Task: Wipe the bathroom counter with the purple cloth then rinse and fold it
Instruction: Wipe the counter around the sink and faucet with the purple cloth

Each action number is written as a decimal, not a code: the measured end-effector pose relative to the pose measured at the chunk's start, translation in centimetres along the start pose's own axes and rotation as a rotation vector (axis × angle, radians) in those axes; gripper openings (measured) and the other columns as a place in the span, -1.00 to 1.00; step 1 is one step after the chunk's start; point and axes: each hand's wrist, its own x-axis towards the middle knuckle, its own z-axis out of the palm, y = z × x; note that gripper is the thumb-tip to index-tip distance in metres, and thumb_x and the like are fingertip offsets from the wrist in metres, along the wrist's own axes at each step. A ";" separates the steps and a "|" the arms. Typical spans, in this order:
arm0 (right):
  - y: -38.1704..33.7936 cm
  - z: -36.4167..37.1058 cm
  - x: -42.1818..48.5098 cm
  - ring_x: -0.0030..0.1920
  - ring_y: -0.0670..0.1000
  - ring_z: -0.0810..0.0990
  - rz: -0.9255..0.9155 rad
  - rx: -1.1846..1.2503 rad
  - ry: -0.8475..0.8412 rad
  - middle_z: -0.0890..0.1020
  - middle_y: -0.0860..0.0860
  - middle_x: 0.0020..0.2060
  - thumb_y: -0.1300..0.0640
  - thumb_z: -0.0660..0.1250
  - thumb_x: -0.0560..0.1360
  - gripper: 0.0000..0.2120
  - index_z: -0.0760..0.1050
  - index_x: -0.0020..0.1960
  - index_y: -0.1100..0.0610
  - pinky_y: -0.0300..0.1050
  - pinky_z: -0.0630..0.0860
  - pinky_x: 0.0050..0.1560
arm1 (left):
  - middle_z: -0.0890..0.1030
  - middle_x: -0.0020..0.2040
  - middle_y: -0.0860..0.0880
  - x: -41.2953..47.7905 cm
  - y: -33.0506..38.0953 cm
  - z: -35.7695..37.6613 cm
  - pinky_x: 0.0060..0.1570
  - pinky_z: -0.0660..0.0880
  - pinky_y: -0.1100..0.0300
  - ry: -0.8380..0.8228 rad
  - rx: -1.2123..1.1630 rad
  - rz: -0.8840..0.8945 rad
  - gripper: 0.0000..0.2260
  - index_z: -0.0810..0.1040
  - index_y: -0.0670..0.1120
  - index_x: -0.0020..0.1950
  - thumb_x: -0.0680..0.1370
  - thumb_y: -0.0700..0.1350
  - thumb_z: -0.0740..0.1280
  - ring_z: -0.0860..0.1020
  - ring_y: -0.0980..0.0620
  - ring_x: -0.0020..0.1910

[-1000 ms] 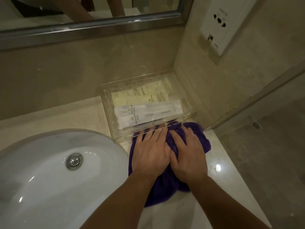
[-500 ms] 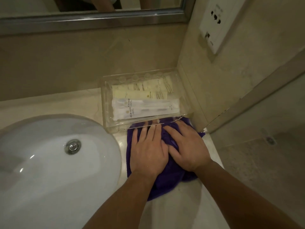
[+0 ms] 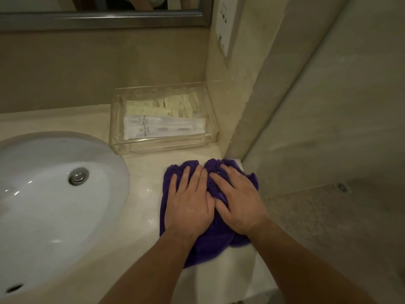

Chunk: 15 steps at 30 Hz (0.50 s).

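Note:
The purple cloth (image 3: 210, 244) lies bunched on the beige bathroom counter (image 3: 142, 172), near the counter's right end. My left hand (image 3: 189, 198) and my right hand (image 3: 237, 200) press flat on top of it, side by side, fingers spread and pointing away from me. Neither hand grips the cloth; both palms rest on it. The cloth's far edge lies a short way in front of the clear tray, apart from it.
A clear plastic tray (image 3: 118, 141) with wrapped toiletry packets stands against the back wall. A white sink basin (image 3: 32, 194) with a metal drain (image 3: 78, 176) fills the left. The side wall (image 3: 241, 84) bounds the counter's right end; a mirror frame (image 3: 105, 18) runs above.
Both hands have drawn the cloth back toward me, away from the tray's front edge. A strip of bare counter now shows between cloth and tray.

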 end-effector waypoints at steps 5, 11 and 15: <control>0.2 0.1 -3.1 0.59 0.09 0.12 0.065 0.037 0.017 0.21 0.05 0.58 -0.22 -0.03 0.55 -0.39 0.26 0.56 -0.06 -0.04 -0.09 0.53 | 0.29 0.56 0.00 -1.8 1.9 0.4 0.53 0.12 -0.12 0.000 0.011 0.017 -0.44 0.28 -0.06 0.56 0.60 0.05 -0.09 0.23 -0.05 0.55; -0.5 1.2 -6.7 0.58 0.11 0.14 0.132 0.053 0.064 0.23 0.07 0.57 -0.18 -0.01 0.57 -0.41 0.25 0.56 -0.06 0.01 -0.01 0.54 | 0.24 0.58 0.01 -4.2 2.8 0.5 0.55 0.06 -0.11 -0.036 0.008 0.072 -0.44 0.23 -0.03 0.58 0.60 0.05 -0.11 0.17 -0.03 0.58; -1.0 1.7 -9.0 0.55 0.12 0.22 0.146 0.022 0.088 0.29 0.07 0.55 -0.15 0.06 0.56 -0.43 0.30 0.53 -0.04 0.03 0.08 0.52 | 0.29 0.56 0.01 -6.3 3.3 0.2 0.52 0.16 -0.13 -0.050 -0.005 0.089 -0.46 0.26 -0.03 0.57 0.61 0.06 -0.09 0.21 -0.02 0.56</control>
